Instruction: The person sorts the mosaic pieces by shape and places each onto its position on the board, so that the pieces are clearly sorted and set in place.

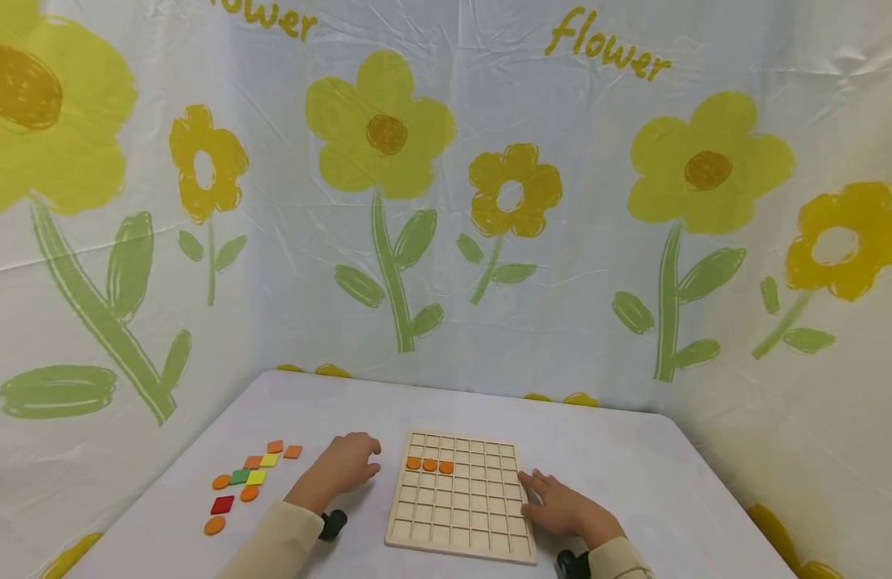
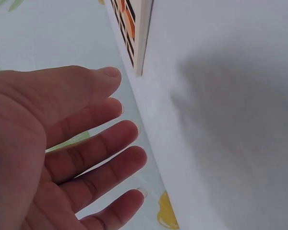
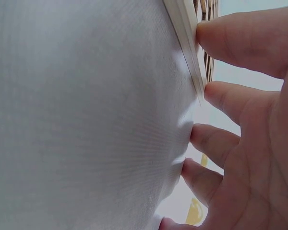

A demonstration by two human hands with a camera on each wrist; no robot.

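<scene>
A wooden grid board [image 1: 462, 516] lies on the table, with three orange round pieces [image 1: 430, 465] side by side in one row near its upper left. My left hand [image 1: 347, 465] hovers left of the board, fingers loosely bent and spread, holding nothing. In the left wrist view the palm and the separated fingers [image 2: 105, 170] show plainly, with the board's corner beyond the thumb. On the opposite side, my right hand [image 1: 564, 507] rests at the board's right edge. The right wrist view shows its thumb [image 3: 245, 40] and index fingertip against the wooden rim, the other fingertips on the table.
Loose pieces lie at the left of the table [image 1: 605, 450]: orange discs [image 1: 221, 482], orange squares [image 1: 275, 446], yellow squares [image 1: 269, 460], a green square [image 1: 240, 477] and a red square [image 1: 223, 505]. A flower-printed cloth [image 1: 576, 305] hangs behind the table.
</scene>
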